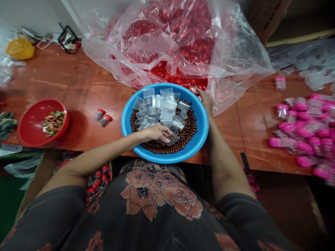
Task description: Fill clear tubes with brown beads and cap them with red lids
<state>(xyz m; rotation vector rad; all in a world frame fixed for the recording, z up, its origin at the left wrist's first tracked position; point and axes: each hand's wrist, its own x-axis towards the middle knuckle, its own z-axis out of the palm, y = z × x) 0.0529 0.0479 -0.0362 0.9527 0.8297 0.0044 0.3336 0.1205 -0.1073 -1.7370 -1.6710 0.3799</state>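
A blue basin (204, 129) at the table's front edge holds small brown balls (188, 130) with a heap of clear plastic containers (167, 104) on top. Over the near side of the basin, my left hand (156, 134) is closed around one clear plastic container (173, 138), tilted low over the balls. My right hand (206, 100) reaches past the basin's far right rim to a pile of red caps (170, 74) spilling from a large clear bag (230, 66). Its fingers are bent and closed on a red cap at the pile's edge, partly hidden.
Left of the basin lie two filled red-capped containers (103, 117) and a red bowl (23, 122) of wrapped pieces. Many pink-capped containers (306, 129) are heaped at the right. A yellow basket (20, 48) stands far left. Below the table sits a box of red-capped containers (98, 181).
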